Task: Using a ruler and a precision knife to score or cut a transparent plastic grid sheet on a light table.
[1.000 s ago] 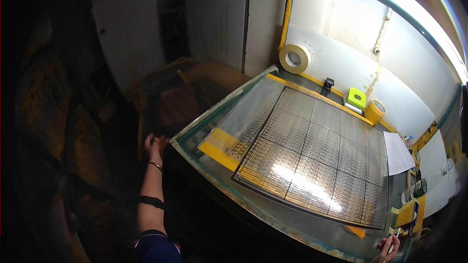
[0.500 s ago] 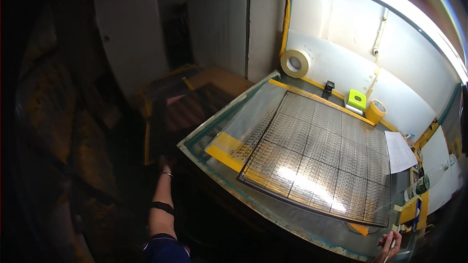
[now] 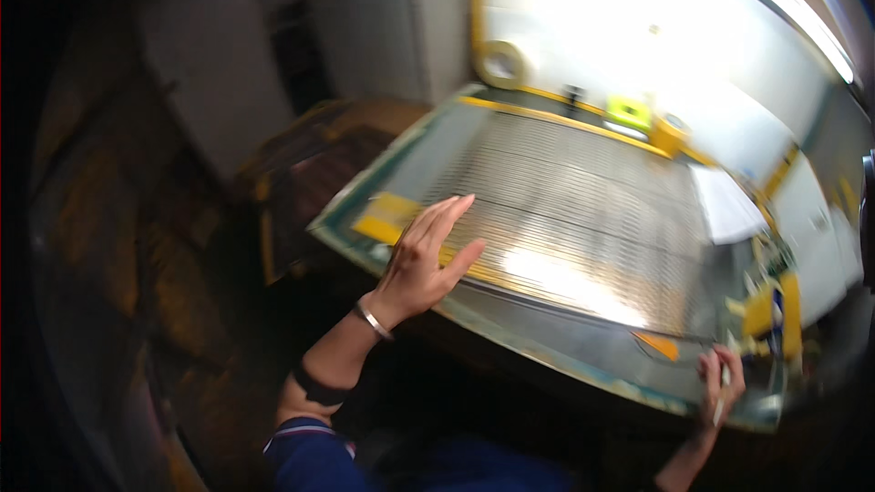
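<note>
A flat, glossy panel (image 3: pixel 583 210) with dark edges and a grid of fine lines lies on the work table (image 3: pixel 529 319). My left hand (image 3: pixel 427 260), fingers stretched out and thumb apart, is at the panel's near left corner. It holds nothing; whether it touches the panel I cannot tell. Beneath the panel, a clear sheet with a yellow strip (image 3: pixel 385 217) sticks out on the left. At the table's near right, my right hand (image 3: pixel 722 378) is closed on a slim white pen-like stick (image 3: pixel 718 412). Motion blurs the picture.
Along the back stand a tape roll (image 3: pixel 502 65), a small black object (image 3: pixel 572 98), a lime-green and white object (image 3: pixel 627 115) and a yellow tape roll (image 3: pixel 670 135). White paper (image 3: pixel 727 204) lies at the right, with yellow and blue items (image 3: pixel 770 310) nearer. A bright lamp (image 3: pixel 775 0) hangs above.
My left hand has risen from beside the table to the panel's near left corner. My right hand has come up slightly, still holding the stick. The whole view has shifted.
</note>
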`<action>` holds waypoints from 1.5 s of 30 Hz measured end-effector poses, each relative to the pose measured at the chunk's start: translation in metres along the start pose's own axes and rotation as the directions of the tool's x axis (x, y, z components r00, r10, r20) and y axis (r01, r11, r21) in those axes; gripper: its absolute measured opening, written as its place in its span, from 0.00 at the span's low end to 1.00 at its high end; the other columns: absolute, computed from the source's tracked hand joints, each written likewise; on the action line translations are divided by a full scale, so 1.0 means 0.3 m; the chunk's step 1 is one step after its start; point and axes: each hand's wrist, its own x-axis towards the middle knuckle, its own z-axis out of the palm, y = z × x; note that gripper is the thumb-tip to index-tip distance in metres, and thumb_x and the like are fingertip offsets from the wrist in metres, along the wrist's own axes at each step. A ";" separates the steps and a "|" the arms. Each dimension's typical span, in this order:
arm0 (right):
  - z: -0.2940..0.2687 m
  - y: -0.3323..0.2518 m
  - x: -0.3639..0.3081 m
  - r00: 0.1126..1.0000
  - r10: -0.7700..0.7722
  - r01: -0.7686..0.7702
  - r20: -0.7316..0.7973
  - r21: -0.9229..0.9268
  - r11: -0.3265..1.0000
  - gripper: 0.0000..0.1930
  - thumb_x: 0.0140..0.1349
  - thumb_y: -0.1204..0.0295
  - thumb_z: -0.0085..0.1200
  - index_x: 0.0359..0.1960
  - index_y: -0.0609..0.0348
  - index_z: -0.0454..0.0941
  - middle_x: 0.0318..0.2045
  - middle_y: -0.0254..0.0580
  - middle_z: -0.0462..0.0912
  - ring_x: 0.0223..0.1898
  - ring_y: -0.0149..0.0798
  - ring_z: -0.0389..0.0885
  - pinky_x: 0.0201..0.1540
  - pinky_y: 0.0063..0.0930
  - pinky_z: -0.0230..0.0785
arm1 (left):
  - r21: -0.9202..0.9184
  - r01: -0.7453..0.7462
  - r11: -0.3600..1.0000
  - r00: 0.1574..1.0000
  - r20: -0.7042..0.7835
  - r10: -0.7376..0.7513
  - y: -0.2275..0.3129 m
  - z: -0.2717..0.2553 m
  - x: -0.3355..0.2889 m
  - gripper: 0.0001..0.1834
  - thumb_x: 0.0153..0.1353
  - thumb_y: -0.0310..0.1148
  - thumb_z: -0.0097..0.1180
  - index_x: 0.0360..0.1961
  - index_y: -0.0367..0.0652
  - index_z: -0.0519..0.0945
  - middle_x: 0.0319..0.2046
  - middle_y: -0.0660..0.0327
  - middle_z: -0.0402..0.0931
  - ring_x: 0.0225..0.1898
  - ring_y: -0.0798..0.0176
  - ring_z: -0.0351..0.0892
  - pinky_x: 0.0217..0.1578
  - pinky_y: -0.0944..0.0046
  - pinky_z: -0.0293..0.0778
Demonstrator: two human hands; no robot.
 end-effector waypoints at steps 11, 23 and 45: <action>0.039 -0.056 -0.020 0.989 -0.135 0.134 -0.061 -0.025 0.991 0.10 0.65 0.75 0.64 0.46 0.62 0.82 0.31 0.44 0.86 0.34 0.32 0.84 0.41 0.27 0.76 | 0.092 -0.241 0.966 0.748 0.651 0.124 0.268 0.267 0.007 0.42 0.68 0.54 0.59 0.72 0.32 0.65 0.73 0.42 0.61 0.76 0.44 0.58 0.75 0.43 0.51; 0.044 -0.070 -0.029 0.948 -0.216 0.240 -0.235 0.081 0.967 0.12 0.68 0.77 0.58 0.52 0.66 0.77 0.43 0.50 0.87 0.46 0.40 0.87 0.50 0.31 0.78 | 0.138 -0.083 0.987 0.848 0.530 -0.003 0.190 0.120 -0.057 0.25 0.50 0.36 0.77 0.48 0.36 0.85 0.51 0.45 0.85 0.57 0.44 0.83 0.61 0.49 0.75; 0.037 -0.045 -0.026 0.935 -0.252 0.285 -0.251 0.102 0.953 0.13 0.69 0.75 0.58 0.52 0.67 0.75 0.44 0.54 0.85 0.47 0.48 0.86 0.50 0.34 0.79 | 0.089 -0.283 0.955 0.779 0.601 0.176 0.250 0.241 0.091 0.16 0.60 0.19 0.55 0.49 0.35 0.81 0.44 0.40 0.84 0.46 0.38 0.85 0.48 0.50 0.81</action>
